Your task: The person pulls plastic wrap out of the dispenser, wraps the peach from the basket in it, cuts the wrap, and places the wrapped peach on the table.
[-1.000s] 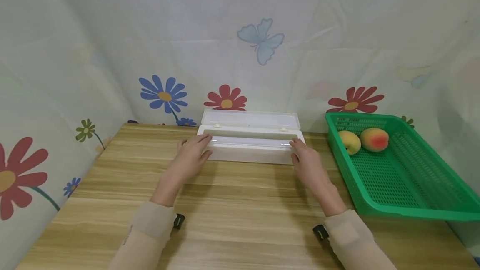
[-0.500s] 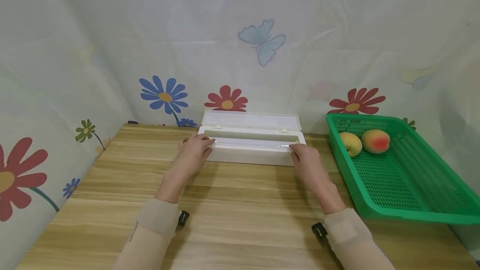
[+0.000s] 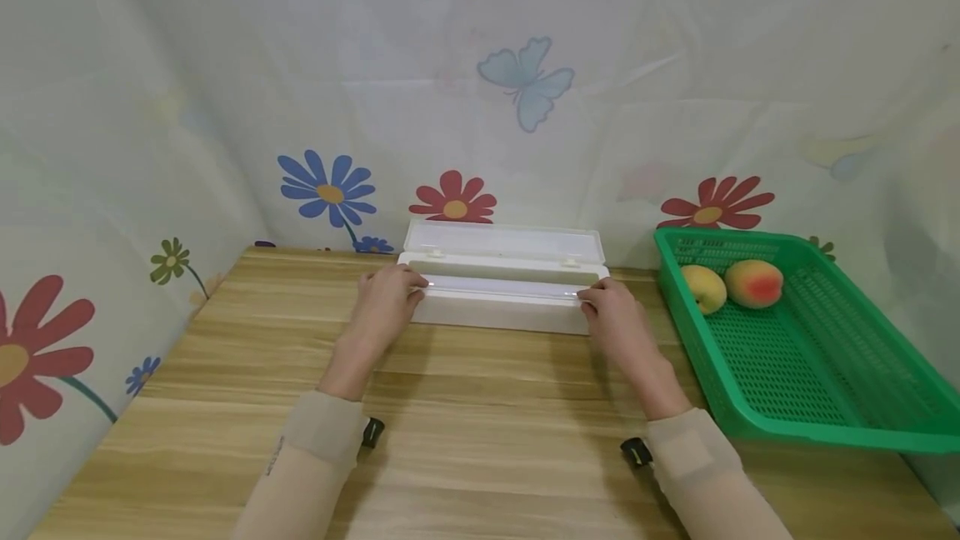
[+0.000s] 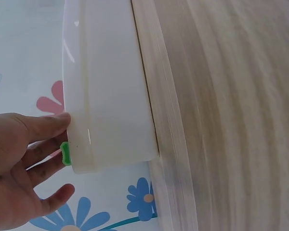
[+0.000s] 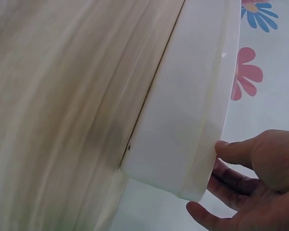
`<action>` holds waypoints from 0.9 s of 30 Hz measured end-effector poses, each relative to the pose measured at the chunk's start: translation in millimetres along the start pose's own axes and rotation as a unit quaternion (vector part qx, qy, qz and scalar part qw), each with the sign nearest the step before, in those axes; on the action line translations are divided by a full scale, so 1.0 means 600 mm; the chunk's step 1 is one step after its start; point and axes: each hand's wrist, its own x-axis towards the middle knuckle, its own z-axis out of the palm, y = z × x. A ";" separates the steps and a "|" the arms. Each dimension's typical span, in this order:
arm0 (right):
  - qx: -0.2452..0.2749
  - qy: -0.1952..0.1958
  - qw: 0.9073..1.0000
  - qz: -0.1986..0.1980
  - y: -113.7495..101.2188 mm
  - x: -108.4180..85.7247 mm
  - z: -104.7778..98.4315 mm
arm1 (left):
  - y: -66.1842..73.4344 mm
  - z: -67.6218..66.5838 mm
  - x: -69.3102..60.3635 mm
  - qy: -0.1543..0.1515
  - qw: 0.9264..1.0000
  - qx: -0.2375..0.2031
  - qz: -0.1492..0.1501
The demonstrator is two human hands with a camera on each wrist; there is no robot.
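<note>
White box [image 3: 498,315] sits near the back of the desk [image 3: 480,440], long side facing me, lid [image 3: 502,240] tipped back against the flowered backdrop [image 3: 225,40]. Glossy strip [image 3: 498,285] runs along the front of its opening. My left hand [image 3: 385,298] and right hand [image 3: 613,311] are at opposite ends, thumb and fingers pinched onto the strip; exact contact partly hidden. Backs of both hands face up, wrists turned slightly inward, forearms angled in from the near side. Wrist views: each thumb tip on the box's upper edge, fingers tucked behind it, little finger splayed clear. Small green piece [image 4: 65,154] by my left fingers, at the box end. Beige sleeves [image 3: 311,457] to the wrists, a black fitting [image 3: 372,432] beside each cuff. Green basket [image 3: 847,436] to my right, yellow fruit [image 3: 705,288] and red-blushed fruit [image 3: 754,284] in its far left corner.
</note>
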 end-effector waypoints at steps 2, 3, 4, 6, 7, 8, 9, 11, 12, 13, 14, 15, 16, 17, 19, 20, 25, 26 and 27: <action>0.002 0.004 1.000 -0.001 0.001 0.001 0.000 | 0.001 -0.001 0.002 0.000 1.000 -0.002 0.002; 0.004 0.007 1.000 -0.002 0.002 0.002 0.000 | 0.001 -0.001 0.003 0.001 1.000 -0.002 0.005; 0.006 0.011 1.000 -0.003 0.003 0.002 0.000 | 0.001 -0.002 0.004 0.003 1.000 -0.005 0.008; 0.013 0.017 1.000 -0.003 0.005 0.003 0.000 | 0.000 -0.002 0.005 0.009 1.000 -0.013 0.009; 0.017 0.020 1.000 -0.005 0.006 0.004 0.001 | 0.000 -0.002 0.006 0.011 1.000 -0.019 0.009; 0.022 0.022 1.000 -0.005 0.006 0.004 0.001 | -0.001 -0.002 0.007 0.014 1.000 -0.025 0.007; 0.029 0.024 0.999 -0.004 0.007 0.005 0.000 | -0.001 -0.001 0.008 0.017 0.999 -0.030 0.005; 0.041 0.026 0.999 0.000 0.007 0.005 0.000 | -0.002 0.000 0.009 0.022 0.999 -0.040 -0.003; 0.048 0.026 0.999 0.002 0.007 0.005 -0.001 | -0.002 0.001 0.010 0.023 0.999 -0.044 -0.006; 0.053 0.028 0.998 0.004 0.007 0.005 -0.001 | -0.002 0.001 0.010 0.025 0.999 -0.047 -0.007; 0.059 0.029 0.998 0.007 0.007 0.005 -0.001 | -0.002 0.001 0.011 0.027 0.998 -0.048 -0.008; 0.063 0.032 0.997 0.008 0.008 0.006 -0.001 | -0.002 0.002 0.011 0.027 0.998 -0.050 -0.008; 0.064 0.035 0.997 0.007 0.008 0.006 -0.001 | -0.002 0.002 0.012 0.028 0.998 -0.053 -0.009; 0.065 0.038 0.997 0.006 0.009 0.007 -0.001 | -0.001 0.002 0.012 0.027 0.998 -0.055 -0.010; 0.066 0.044 0.997 0.005 0.010 0.010 -0.001 | -0.001 0.003 0.014 0.027 0.998 -0.057 -0.010; 0.064 0.046 0.997 0.005 0.010 0.011 -0.001 | -0.002 0.002 0.014 0.027 0.998 -0.057 -0.010; 0.048 0.036 0.998 0.036 0.009 0.013 -0.001 | -0.002 0.001 0.015 0.025 0.998 -0.051 -0.005; 0.044 0.034 0.998 0.041 0.009 0.013 -0.001 | -0.002 0.001 0.015 0.025 0.998 -0.049 -0.004; 0.041 0.034 0.998 0.044 0.009 0.013 0.000 | -0.002 0.000 0.015 0.024 0.999 -0.048 -0.005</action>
